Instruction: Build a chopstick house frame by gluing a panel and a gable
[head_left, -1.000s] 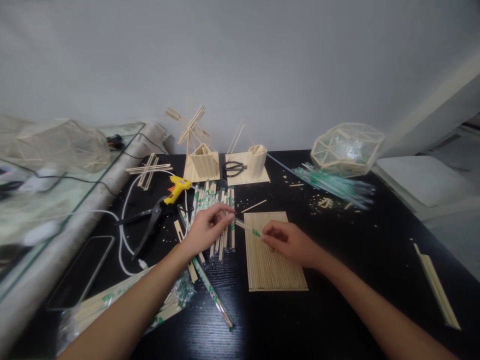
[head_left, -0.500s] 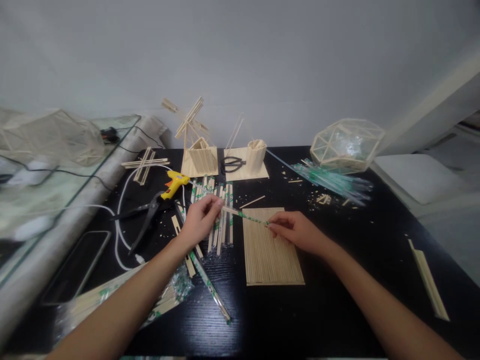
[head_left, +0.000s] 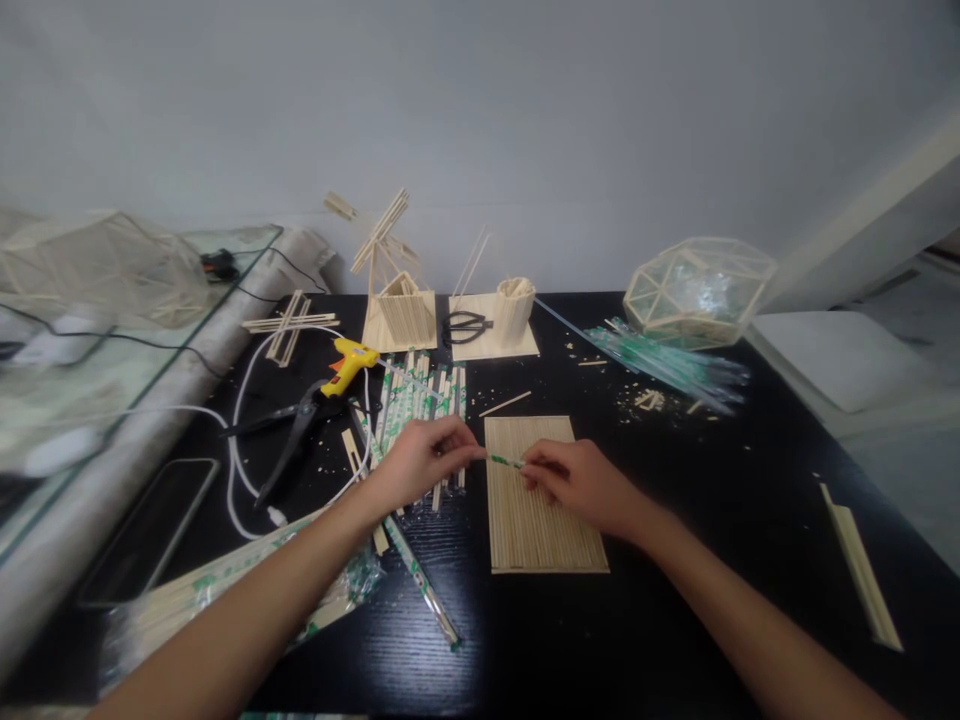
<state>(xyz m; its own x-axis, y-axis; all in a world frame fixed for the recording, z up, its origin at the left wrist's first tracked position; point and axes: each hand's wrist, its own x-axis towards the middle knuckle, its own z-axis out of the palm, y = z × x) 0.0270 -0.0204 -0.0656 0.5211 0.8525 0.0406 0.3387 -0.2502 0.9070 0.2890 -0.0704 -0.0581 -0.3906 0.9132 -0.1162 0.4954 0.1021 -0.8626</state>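
My left hand (head_left: 427,458) is closed in a pinch on one end of a green-printed chopstick wrapper (head_left: 505,461). At its other end, the fingertips of my right hand (head_left: 581,482) are pinched. Only a short stretch of the wrapper shows between the hands; whether chopsticks are inside is hidden. Beneath it lies a flat panel of wooden sticks (head_left: 547,535) set side by side. Several wrapped chopsticks (head_left: 409,390) are spread beyond my left hand.
A yellow glue gun (head_left: 351,365) lies by black-handled pliers (head_left: 296,440) and a phone (head_left: 150,535). Stick models (head_left: 405,310) and a stick cup (head_left: 514,310) stand at the back. Emptied wrappers (head_left: 667,362) lie near a faceted stick frame (head_left: 697,290). A bagged chopstick bundle (head_left: 217,590) lies front left.
My left hand has moved right and down, toward my right hand, which has shifted slightly left and down. Less of the wrapper shows between them, and the pale part seen before is out of sight.
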